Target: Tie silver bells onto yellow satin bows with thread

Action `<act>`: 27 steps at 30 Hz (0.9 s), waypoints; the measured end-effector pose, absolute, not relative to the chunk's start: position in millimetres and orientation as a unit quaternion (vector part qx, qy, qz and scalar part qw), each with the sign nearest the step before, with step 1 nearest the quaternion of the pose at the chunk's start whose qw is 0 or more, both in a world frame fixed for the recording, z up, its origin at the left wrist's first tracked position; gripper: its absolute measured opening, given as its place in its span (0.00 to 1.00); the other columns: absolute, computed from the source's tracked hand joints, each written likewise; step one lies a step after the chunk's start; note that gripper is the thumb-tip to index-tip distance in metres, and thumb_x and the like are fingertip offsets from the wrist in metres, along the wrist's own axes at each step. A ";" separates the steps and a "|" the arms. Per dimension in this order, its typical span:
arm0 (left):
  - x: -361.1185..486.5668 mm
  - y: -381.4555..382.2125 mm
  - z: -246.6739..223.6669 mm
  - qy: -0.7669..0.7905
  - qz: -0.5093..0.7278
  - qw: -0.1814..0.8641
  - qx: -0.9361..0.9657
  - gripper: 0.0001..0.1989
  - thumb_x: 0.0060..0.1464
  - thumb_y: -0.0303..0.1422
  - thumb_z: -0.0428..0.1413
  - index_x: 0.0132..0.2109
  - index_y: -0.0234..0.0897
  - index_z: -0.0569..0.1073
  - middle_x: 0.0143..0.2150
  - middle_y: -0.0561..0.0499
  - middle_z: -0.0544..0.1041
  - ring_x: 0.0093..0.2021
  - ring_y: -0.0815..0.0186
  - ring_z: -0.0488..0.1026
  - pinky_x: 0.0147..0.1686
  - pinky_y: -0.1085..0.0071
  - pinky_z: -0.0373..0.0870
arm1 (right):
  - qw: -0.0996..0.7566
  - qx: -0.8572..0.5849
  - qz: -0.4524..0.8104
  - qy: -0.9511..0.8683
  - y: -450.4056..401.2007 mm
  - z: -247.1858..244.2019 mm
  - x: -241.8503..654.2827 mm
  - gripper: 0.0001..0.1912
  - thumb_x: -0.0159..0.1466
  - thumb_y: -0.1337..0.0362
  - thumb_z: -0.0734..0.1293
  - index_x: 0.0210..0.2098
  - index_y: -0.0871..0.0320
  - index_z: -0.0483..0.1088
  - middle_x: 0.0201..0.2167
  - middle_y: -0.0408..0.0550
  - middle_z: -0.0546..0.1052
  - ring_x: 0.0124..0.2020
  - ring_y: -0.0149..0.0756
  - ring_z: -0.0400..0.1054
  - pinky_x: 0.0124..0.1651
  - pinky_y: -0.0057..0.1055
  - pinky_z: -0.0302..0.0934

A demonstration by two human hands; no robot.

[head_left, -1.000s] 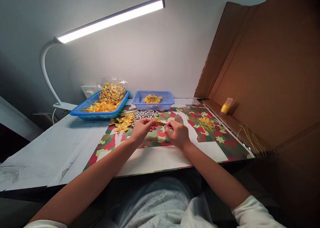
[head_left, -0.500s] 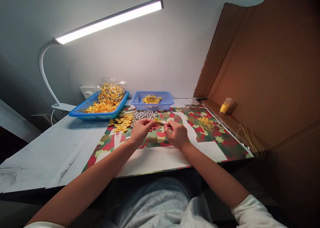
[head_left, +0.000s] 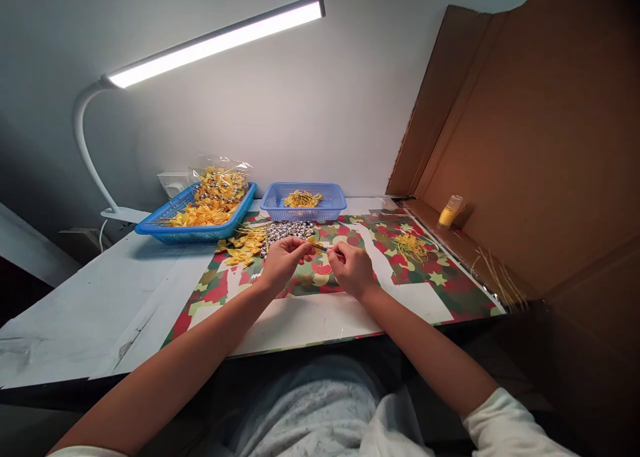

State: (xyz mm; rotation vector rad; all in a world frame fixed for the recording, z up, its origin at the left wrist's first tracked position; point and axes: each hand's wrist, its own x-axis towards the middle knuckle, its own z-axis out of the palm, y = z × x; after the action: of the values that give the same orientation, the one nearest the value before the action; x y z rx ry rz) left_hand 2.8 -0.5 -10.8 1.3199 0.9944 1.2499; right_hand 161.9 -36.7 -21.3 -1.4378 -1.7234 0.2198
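In the head view my left hand [head_left: 285,263] is closed in a pinch over the middle of the mat. At its fingertips is a small yellow ribbon bow [head_left: 314,241], partly hidden by the fingers. My right hand [head_left: 353,267] is closed on a thin dark tool [head_left: 324,249], whose tip reaches toward the bow; its exact kind is too small to tell. Just beyond the left hand lie a cluster of silver bells [head_left: 287,231] and a pile of yellow ribbon bows [head_left: 243,245].
A blue basket [head_left: 195,233] at the back left holds yellow bows and a filled clear bag. Another blue basket [head_left: 303,213] holds yellow pieces. Yellow cords [head_left: 411,247] lie on the patterned mat [head_left: 445,297]. A yellow bottle [head_left: 451,211] stands by the cardboard [head_left: 530,130]. A lamp [head_left: 215,43] hangs above.
Both hands stay almost in place, with the thin tool still between them. The right hand has shifted very slightly left. The view has moved a little.
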 end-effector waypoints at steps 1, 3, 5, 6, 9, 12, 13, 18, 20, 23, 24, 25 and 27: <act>2.9 -0.5 -10.8 0.412 0.519 0.511 0.548 0.16 0.37 0.42 0.65 0.24 0.34 0.73 0.22 0.50 0.77 0.22 0.69 0.69 0.25 0.73 0.62 | 0.433 -0.574 0.092 -0.689 -36.7 -20.9 161.8 0.15 0.62 0.57 0.58 0.23 0.57 0.64 0.18 0.41 0.67 0.22 0.30 0.60 0.26 0.26 0.47; 3.0 -0.2 -11.0 0.411 0.518 0.514 0.546 0.16 0.37 0.42 0.65 0.25 0.34 0.73 0.23 0.49 0.78 0.22 0.69 0.69 0.24 0.73 0.62 | 0.439 -0.572 0.095 -0.686 -36.6 -20.5 161.9 0.15 0.62 0.57 0.58 0.22 0.57 0.63 0.18 0.40 0.66 0.22 0.29 0.59 0.26 0.26 0.46; 3.2 0.3 -11.6 0.411 0.517 0.516 0.545 0.16 0.37 0.42 0.66 0.25 0.34 0.73 0.23 0.49 0.78 0.22 0.70 0.69 0.24 0.73 0.62 | 0.444 -0.571 0.096 -0.683 -36.2 -20.7 162.1 0.15 0.62 0.58 0.58 0.22 0.57 0.63 0.18 0.40 0.66 0.22 0.29 0.59 0.26 0.26 0.46; 3.3 0.5 -11.9 0.412 0.517 0.517 0.543 0.16 0.37 0.42 0.66 0.25 0.34 0.73 0.23 0.49 0.78 0.22 0.70 0.69 0.24 0.73 0.62 | 0.446 -0.571 0.097 -0.683 -36.0 -20.8 162.2 0.15 0.62 0.58 0.59 0.22 0.57 0.63 0.18 0.40 0.66 0.22 0.29 0.59 0.26 0.26 0.46; 3.3 0.8 -12.5 0.412 0.518 0.523 0.538 0.16 0.36 0.42 0.66 0.25 0.33 0.73 0.22 0.50 0.77 0.22 0.70 0.68 0.24 0.74 0.61 | 0.448 -0.572 0.100 -0.680 -35.4 -21.2 162.0 0.14 0.61 0.58 0.59 0.22 0.57 0.63 0.17 0.40 0.65 0.21 0.29 0.59 0.27 0.26 0.46; 3.5 0.3 -12.2 0.412 0.518 0.523 0.537 0.16 0.36 0.42 0.66 0.25 0.33 0.73 0.23 0.49 0.77 0.22 0.70 0.69 0.24 0.74 0.61 | 0.452 -0.574 0.101 -0.675 -35.8 -21.3 160.5 0.14 0.61 0.58 0.59 0.21 0.57 0.62 0.17 0.40 0.65 0.21 0.29 0.58 0.27 0.26 0.46; 3.6 0.1 -11.9 0.414 0.517 0.522 0.538 0.16 0.36 0.41 0.65 0.25 0.33 0.73 0.23 0.49 0.78 0.22 0.70 0.68 0.24 0.74 0.61 | 0.454 -0.574 0.101 -0.674 -36.2 -21.2 160.2 0.15 0.61 0.58 0.59 0.21 0.57 0.62 0.17 0.40 0.65 0.21 0.29 0.58 0.27 0.26 0.46; 4.1 1.4 -11.1 0.425 0.516 0.525 0.527 0.14 0.36 0.39 0.65 0.25 0.33 0.73 0.22 0.49 0.77 0.21 0.71 0.68 0.23 0.75 0.61 | 0.489 -0.551 0.128 -0.664 -33.9 -20.6 167.8 0.15 0.63 0.57 0.57 0.23 0.56 0.62 0.17 0.39 0.64 0.21 0.30 0.58 0.26 0.27 0.47; 3.4 3.2 -11.6 0.429 0.518 0.527 0.519 0.13 0.36 0.39 0.64 0.24 0.33 0.73 0.22 0.49 0.77 0.21 0.72 0.68 0.23 0.75 0.62 | 0.509 -0.563 0.123 -0.639 -27.4 -21.1 176.3 0.15 0.65 0.57 0.55 0.28 0.56 0.64 0.19 0.40 0.66 0.22 0.31 0.60 0.27 0.27 0.49; 1.7 5.3 -12.5 0.434 0.526 0.514 0.520 0.13 0.36 0.39 0.63 0.24 0.33 0.73 0.23 0.49 0.77 0.21 0.71 0.68 0.23 0.74 0.62 | 0.427 -0.658 0.074 -0.616 -12.7 -25.0 189.4 0.15 0.67 0.58 0.55 0.32 0.57 0.68 0.25 0.45 0.72 0.29 0.35 0.65 0.31 0.29 0.52; 1.1 5.4 -12.5 0.436 0.531 0.501 0.527 0.13 0.37 0.39 0.63 0.25 0.34 0.73 0.23 0.49 0.77 0.22 0.71 0.69 0.24 0.74 0.63 | 0.370 -0.689 0.055 -0.621 -7.7 -27.0 192.4 0.14 0.67 0.58 0.57 0.31 0.57 0.69 0.27 0.47 0.74 0.32 0.37 0.66 0.34 0.30 0.53; 0.5 5.3 -12.4 0.436 0.537 0.482 0.537 0.12 0.38 0.39 0.63 0.25 0.34 0.73 0.23 0.50 0.77 0.22 0.71 0.69 0.24 0.74 0.63 | 0.316 -0.707 0.036 -0.631 -3.4 -29.3 194.4 0.13 0.66 0.58 0.59 0.31 0.57 0.71 0.30 0.49 0.75 0.36 0.39 0.66 0.37 0.32 0.54; -0.4 4.5 -11.9 0.438 0.550 0.434 0.564 0.12 0.39 0.39 0.62 0.25 0.35 0.74 0.22 0.52 0.76 0.22 0.71 0.68 0.23 0.74 0.62 | 0.241 -0.718 0.003 -0.653 2.5 -33.4 195.6 0.11 0.64 0.58 0.63 0.30 0.57 0.73 0.37 0.54 0.75 0.43 0.44 0.65 0.43 0.37 0.54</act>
State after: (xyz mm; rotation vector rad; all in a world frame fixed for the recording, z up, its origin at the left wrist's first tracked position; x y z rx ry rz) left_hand -0.4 4.5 -11.9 1.4044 1.0902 1.3703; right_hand 195.6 2.5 -33.4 -1.9642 -1.7864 0.0091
